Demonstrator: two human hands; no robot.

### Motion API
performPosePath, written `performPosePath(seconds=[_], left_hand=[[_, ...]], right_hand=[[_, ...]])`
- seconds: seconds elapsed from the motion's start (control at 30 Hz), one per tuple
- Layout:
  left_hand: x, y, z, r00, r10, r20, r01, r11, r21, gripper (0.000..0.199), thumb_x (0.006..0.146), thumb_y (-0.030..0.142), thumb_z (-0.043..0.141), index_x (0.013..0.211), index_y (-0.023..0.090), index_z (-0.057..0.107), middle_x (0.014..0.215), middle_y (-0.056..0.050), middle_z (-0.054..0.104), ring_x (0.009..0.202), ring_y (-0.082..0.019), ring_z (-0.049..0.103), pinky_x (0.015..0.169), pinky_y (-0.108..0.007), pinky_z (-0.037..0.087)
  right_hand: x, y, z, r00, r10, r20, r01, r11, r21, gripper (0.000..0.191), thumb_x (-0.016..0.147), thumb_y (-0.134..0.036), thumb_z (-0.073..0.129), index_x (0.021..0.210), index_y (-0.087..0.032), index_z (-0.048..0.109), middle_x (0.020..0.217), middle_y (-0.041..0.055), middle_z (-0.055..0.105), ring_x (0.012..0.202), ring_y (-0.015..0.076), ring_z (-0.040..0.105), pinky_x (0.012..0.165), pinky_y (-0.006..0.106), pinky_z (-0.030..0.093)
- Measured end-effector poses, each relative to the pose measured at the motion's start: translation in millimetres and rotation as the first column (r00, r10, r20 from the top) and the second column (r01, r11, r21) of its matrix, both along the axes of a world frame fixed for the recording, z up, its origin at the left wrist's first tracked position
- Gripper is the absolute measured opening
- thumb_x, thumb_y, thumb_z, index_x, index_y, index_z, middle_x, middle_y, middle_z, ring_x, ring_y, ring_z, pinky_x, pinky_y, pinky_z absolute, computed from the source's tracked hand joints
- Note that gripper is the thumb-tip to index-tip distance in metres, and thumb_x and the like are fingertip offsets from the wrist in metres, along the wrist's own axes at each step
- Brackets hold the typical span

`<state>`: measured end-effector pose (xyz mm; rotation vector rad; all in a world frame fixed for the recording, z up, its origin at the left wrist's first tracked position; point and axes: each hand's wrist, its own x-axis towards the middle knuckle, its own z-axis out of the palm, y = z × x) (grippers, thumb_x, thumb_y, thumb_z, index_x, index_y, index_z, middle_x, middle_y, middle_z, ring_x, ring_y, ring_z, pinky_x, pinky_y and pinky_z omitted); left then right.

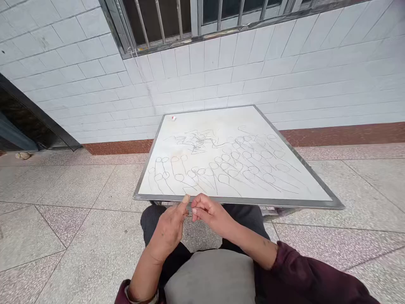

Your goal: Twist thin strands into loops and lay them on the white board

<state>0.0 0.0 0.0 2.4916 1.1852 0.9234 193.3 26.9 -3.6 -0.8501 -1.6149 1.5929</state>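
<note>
"How did the left hand [169, 228] and right hand [211, 213] stand?"

"Close together over the gap between the knees of the dark trousers [149, 221], at the near edge of the bench [253, 202]. The right fingers curled toward the thumb; the left ones pointed forward, partly hidden. Whether either pinched anything — I couldn't tell."

"The bench itself?"

"Right at the knees, its white top framed in grey metal. Thin dark loops with trailing lines [224, 179] covered much of the near part, and a tangled scribble [198, 141] lay farther back."

"Anything else?"

"A red-and-white object [174, 118] near the far left corner — too small to identify. Beyond rose a white tiled wall [218, 76] with a barred window [195, 17]; speckled floor tiles [85, 245] spread around."
</note>
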Motion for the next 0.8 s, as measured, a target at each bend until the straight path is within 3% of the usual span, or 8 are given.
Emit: performPosePath(seconds=[0.2, 0.3, 0.43, 0.5, 0.6, 0.7, 0.8], left_hand=[[0, -6, 4.9, 1.0, -0.012, 0.027, 0.013, 0.998, -0.059, 0.065, 0.094, 0.009, 0.037, 0.152, 0.021, 0.012, 0.083, -0.002, 0.058, 0.074, -0.015, 0.051, 0.072, -0.028, 0.048], [0, -6, 3.5, 0.998, -0.006, 0.069, 0.015, 0.991, -0.136, 0.063, 0.096, 0.013, 0.036, 0.152, 0.02, 0.009, 0.081, -0.001, 0.057, 0.071, -0.014, 0.051, 0.071, -0.027, 0.047], [-2, -3, 3.8, 0.999, -0.013, 0.029, 0.018, 0.98, -0.198, 0.063, 0.097, 0.016, 0.034, 0.153, 0.02, 0.006, 0.08, 0.0, 0.055, 0.072, -0.014, 0.051, 0.072, -0.028, 0.047], [-3, -2, 6.0, 0.999, -0.033, -0.019, 0.028, 0.974, -0.227, 0.063, 0.097, 0.016, 0.034, 0.153, 0.02, 0.005, 0.08, 0.0, 0.055, 0.072, -0.014, 0.051, 0.073, -0.028, 0.047], [-6, 1, 11.0, 0.993, -0.057, -0.099, 0.03, 0.967, -0.254, 0.062, 0.097, 0.014, 0.032, 0.153, 0.021, 0.006, 0.082, 0.0, 0.056, 0.072, -0.014, 0.051, 0.073, -0.028, 0.047], [-11, 4, 16.6, 0.983, -0.069, -0.168, 0.023, 0.965, -0.261, 0.063, 0.096, 0.013, 0.032, 0.153, 0.022, 0.006, 0.081, 0.0, 0.056, 0.071, -0.014, 0.051, 0.071, -0.028, 0.048], [-16, 6, 22.4, 0.977, -0.09, -0.194, 0.033, 0.96, -0.278, 0.066, 0.094, 0.01, 0.033, 0.153, 0.022, 0.005, 0.082, 0.0, 0.057, 0.072, -0.014, 0.052, 0.072, -0.027, 0.048]], right_hand=[[-1, 3, 4.0, 0.999, -0.001, -0.046, -0.002, 0.997, -0.076, 0.016, 0.092, -0.037, 0.053, 0.096, -0.021, 0.051, 0.072, -0.0006, 0.066, 0.07, 0.0135, 0.057, 0.072, 0.029, 0.044], [2, 5, 6.3, 0.996, 0.053, -0.07, -0.063, 0.988, -0.138, 0.017, 0.09, -0.036, 0.056, 0.098, -0.021, 0.051, 0.078, -0.0001, 0.068, 0.067, 0.0115, 0.057, 0.069, 0.027, 0.045], [10, 9, 7.0, 0.988, 0.124, 0.094, -0.104, 0.976, -0.191, 0.016, 0.09, -0.033, 0.056, 0.103, -0.023, 0.053, 0.095, 0.0009, 0.07, 0.053, 0.0076, 0.052, 0.056, 0.024, 0.045], [12, 11, 6.0, 0.963, 0.098, 0.252, -0.073, 0.992, -0.104, 0.012, 0.091, -0.031, 0.054, 0.1, -0.024, 0.056, 0.093, -0.0005, 0.07, 0.048, 0.0066, 0.051, 0.053, 0.023, 0.044], [12, 12, 2.1, 0.876, -0.003, 0.483, -0.098, 0.978, 0.184, 0.011, 0.094, -0.028, 0.05, 0.095, -0.023, 0.06, 0.08, -0.0027, 0.068, 0.047, 0.0073, 0.051, 0.053, 0.023, 0.041], [12, 14, -4.8, 0.828, -0.134, 0.544, -0.167, 0.868, 0.467, 0.016, 0.097, -0.026, 0.046, 0.095, -0.022, 0.062, 0.075, -0.0018, 0.068, 0.052, 0.0096, 0.053, 0.054, 0.023, 0.039], [13, 16, -11.8, 0.848, -0.179, 0.498, -0.197, 0.767, 0.611, 0.022, 0.099, -0.026, 0.042, 0.095, -0.021, 0.063, 0.08, 0.0003, 0.07, 0.061, 0.0113, 0.059, 0.057, 0.023, 0.042]])
